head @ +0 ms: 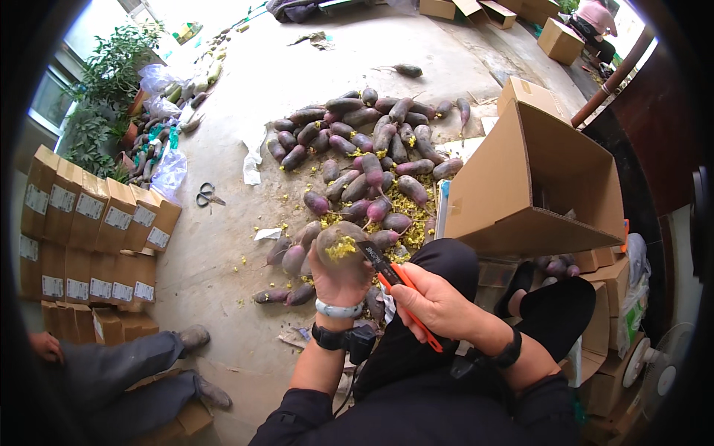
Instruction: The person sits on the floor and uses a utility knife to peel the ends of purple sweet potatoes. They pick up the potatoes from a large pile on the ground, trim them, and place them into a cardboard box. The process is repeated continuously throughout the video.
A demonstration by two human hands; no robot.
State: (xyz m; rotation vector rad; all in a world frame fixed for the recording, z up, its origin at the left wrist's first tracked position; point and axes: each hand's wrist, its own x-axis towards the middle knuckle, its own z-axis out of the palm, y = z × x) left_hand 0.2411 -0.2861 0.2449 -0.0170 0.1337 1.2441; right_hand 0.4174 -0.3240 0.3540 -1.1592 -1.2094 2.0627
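My left hand (336,284) grips a large purple radish (352,264), its crown of yellow leaf stubs turned up towards me. In my right hand (443,301) is an orange-handled knife (417,318) with a dark blade that bears writing. The blade's tip end is right beside the crown; whether it touches the radish is hard to tell. Beyond my hands, a heap of purple radishes (357,131) lies on the concrete floor. Yellow leaf trimmings (410,206) are scattered among the nearer ones.
An open cardboard box (491,184) stands to my right, near a white fan (664,379). Scissors (208,195) lie on the floor at left, before stacked labelled cartons (89,228). Another person's legs (128,362) extend in from the lower left. A person (596,22) is at the far right.
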